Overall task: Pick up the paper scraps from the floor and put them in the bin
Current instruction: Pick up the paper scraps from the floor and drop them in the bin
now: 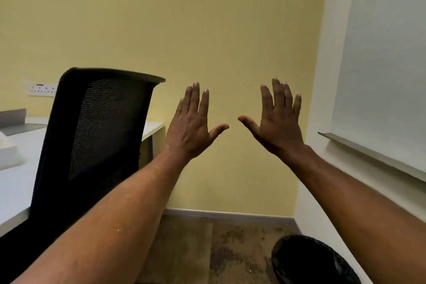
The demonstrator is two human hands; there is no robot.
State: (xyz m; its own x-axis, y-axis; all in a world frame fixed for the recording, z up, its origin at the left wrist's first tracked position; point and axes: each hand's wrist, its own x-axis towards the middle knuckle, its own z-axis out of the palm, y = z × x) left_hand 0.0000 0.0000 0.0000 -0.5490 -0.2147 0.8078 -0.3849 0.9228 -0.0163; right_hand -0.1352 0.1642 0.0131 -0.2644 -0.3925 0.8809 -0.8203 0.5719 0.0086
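Scraps were nowhere to be seen on the floor (pixel 207 249) in this view; the bin (pixel 306 260), lined in black, stood at lower right. The left hand (pixel 191 127) and right hand (pixel 279 127) were both raised before the wall (pixel 207 30), fingers spread, holding nothing. Paper scraps would likely be light, limp and easily crumpled, best pinched at an edge or gathered into the palm.

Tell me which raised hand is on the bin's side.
The right hand: the black bin sits on the floor below its forearm, while the left hand is up beside the mesh office chair.
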